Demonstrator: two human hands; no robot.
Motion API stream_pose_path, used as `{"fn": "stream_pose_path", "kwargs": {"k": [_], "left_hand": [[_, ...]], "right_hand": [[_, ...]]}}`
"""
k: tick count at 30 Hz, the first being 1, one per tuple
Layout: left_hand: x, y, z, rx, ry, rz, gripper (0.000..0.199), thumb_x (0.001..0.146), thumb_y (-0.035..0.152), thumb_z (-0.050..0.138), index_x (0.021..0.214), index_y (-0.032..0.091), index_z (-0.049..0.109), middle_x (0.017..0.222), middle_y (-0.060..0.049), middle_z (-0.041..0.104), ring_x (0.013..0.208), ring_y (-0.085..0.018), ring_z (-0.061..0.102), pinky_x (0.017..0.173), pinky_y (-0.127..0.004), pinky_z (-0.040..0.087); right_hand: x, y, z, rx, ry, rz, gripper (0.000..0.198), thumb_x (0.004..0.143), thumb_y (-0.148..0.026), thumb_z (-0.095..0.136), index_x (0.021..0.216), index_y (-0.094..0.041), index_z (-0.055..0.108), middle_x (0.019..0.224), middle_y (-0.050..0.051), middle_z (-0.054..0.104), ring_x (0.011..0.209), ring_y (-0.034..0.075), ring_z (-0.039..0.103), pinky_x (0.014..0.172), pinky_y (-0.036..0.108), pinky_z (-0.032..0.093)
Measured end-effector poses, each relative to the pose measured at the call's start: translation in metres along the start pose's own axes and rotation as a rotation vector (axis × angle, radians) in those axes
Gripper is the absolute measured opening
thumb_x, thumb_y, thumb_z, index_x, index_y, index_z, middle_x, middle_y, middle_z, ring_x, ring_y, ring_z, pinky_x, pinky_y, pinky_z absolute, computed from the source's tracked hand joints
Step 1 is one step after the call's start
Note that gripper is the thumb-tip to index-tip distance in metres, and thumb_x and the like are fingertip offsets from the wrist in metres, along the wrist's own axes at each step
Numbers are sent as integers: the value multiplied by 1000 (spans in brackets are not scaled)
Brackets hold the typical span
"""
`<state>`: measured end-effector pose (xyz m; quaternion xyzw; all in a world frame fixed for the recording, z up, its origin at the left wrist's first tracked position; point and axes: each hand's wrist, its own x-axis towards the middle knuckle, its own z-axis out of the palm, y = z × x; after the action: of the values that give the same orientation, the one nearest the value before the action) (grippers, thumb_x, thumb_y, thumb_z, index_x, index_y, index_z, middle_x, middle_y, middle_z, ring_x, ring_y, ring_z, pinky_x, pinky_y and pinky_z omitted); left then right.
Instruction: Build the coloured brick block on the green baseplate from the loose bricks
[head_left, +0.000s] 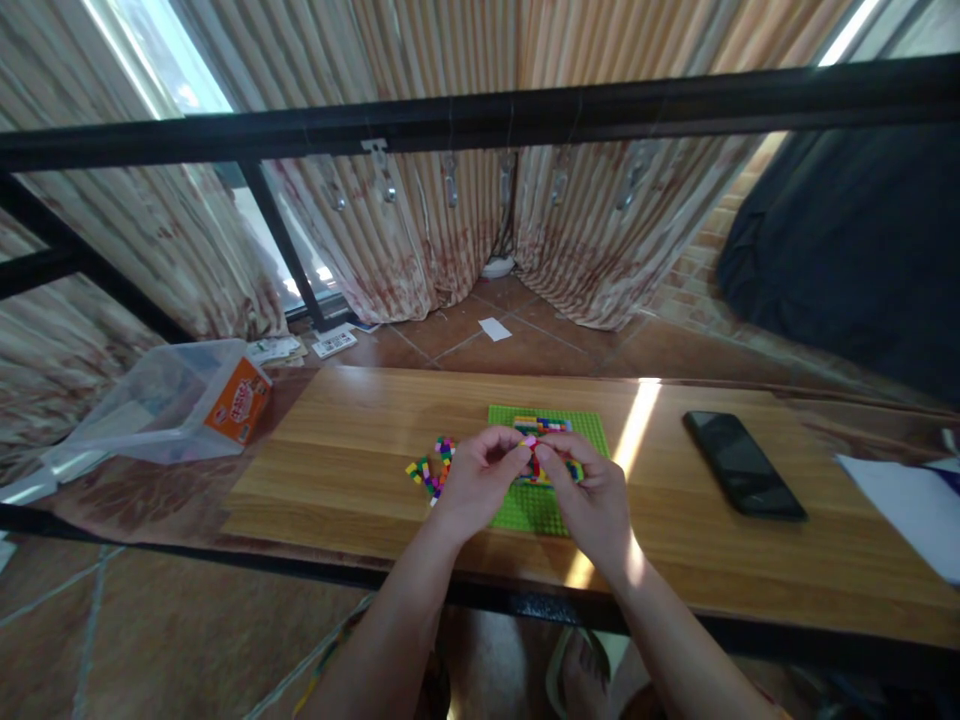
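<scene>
My left hand [480,476] and my right hand [591,490] meet above a green studded baseplate [517,515]. Between the fingertips of both hands is a small pink toy brick [529,441], pinched by thumbs and forefingers; a bit of red shows just below it. Several coloured bricks [541,425] stand in rows on the baseplate, partly hidden behind my hands. Left of my left hand, a loose pile of small bricks [429,474] in mixed colours lies on the wooden board.
A black phone [742,465] lies on the wooden board [330,470] at the right, beyond a strip of sunlight. White paper [900,505] is at the far right edge. A clear plastic bin [165,400] with an orange label stands left. A dark metal bar [480,110] crosses above the board.
</scene>
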<state>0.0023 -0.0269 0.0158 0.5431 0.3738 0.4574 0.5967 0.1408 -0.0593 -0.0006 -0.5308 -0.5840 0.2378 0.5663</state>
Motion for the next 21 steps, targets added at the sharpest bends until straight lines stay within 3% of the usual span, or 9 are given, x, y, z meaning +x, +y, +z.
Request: {"fn": "stream_pose_path", "kwargs": {"k": [8,21], "left_hand": [[-3,0,2,151,4,59,11,80,28,63,76,17,63,69,2,57,67,-12,51,66,-24,41],[-5,3,-2,203,-17,106,10,82,26,62,77,18,62,67,1,59,66,-12,53,67,-25,42]], "right_hand": [[1,-1,-2,39,-82,24,18,88,-36,58,83,-23,69,80,1,68,78,17,62,74,33,49],[1,0,-2,121,-85,19,13,86,-33,62,88,-26,73,86,2,70,86,19,63,82,37,48]]}}
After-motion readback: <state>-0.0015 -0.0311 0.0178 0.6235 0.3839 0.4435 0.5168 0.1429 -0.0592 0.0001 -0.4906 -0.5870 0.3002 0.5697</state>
